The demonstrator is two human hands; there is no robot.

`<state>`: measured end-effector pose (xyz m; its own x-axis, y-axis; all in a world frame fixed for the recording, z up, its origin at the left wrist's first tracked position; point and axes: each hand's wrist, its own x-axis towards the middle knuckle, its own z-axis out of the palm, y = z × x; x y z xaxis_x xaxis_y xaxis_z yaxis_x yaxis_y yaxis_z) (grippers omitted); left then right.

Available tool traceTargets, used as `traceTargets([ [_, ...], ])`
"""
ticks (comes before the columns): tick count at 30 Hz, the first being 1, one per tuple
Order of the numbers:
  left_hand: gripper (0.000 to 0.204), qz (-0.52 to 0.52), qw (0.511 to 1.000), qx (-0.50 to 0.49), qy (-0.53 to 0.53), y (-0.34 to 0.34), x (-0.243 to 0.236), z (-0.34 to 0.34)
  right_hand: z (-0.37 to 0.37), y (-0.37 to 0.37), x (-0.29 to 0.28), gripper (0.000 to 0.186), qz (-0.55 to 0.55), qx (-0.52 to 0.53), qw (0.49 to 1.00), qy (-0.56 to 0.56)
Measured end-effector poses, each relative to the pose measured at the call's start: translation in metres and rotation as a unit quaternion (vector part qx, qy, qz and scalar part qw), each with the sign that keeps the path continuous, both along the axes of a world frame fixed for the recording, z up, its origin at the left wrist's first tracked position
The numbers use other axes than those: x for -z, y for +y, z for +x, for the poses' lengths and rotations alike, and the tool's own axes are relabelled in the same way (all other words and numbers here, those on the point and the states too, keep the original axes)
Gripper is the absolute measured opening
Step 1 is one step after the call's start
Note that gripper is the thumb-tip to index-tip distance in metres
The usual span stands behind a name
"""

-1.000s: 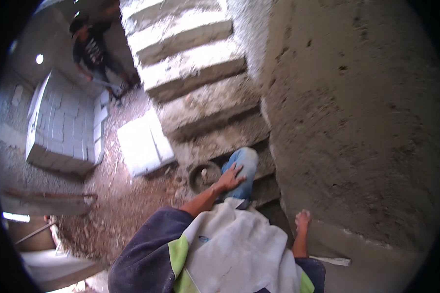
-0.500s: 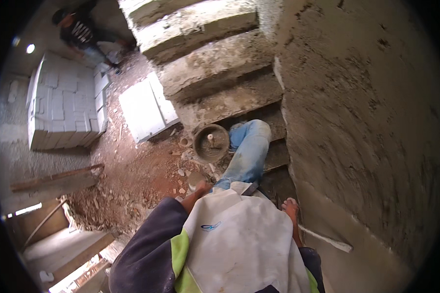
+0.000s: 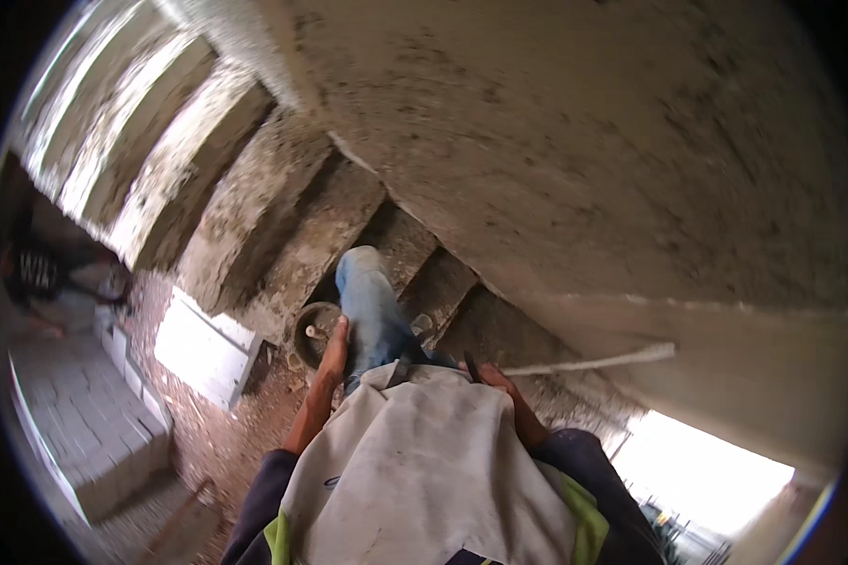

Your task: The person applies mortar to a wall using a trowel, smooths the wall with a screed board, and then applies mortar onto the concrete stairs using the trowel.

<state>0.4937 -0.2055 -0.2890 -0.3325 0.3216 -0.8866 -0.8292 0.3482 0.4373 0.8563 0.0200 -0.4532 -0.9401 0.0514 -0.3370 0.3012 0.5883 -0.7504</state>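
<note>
My left hand is stretched out beside the right rim of a round, dark bucket, its fingers extended and nothing visible in them. Inside the bucket a small pale knob-like end shows; the rest of that tool is unclear. Close to my hip, my right hand has its fingers bent around a narrow dark piece, whose kind I cannot make out. Between my hands, one leg in worn blue jeans is bent on the steps.
Rough concrete stairs climb to the upper left beside a plastered wall. A pale stick lies at my right. White boards, stacked grey blocks and another person are at the left. Bright light enters through an opening.
My view has turned right, so the stairs, bucket and blocks now sit farther left. My left hand has come forward beside the bucket; my right hand has drawn in toward my hip.
</note>
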Motion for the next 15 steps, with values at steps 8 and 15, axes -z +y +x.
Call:
traceTargets([
  [8, 0.076, 0.105, 0.847, 0.265, 0.448, 0.031, -0.035, 0.008, 0.040, -0.007, 0.011, 0.041, -0.355, 0.615, 0.703, 0.035],
  [15, 0.073, 0.014, 0.777, 0.372, 0.507, 0.001, 0.009, 0.003, 0.113, -0.076, 0.082, 0.038, -0.155, 0.622, 0.739, -0.209],
])
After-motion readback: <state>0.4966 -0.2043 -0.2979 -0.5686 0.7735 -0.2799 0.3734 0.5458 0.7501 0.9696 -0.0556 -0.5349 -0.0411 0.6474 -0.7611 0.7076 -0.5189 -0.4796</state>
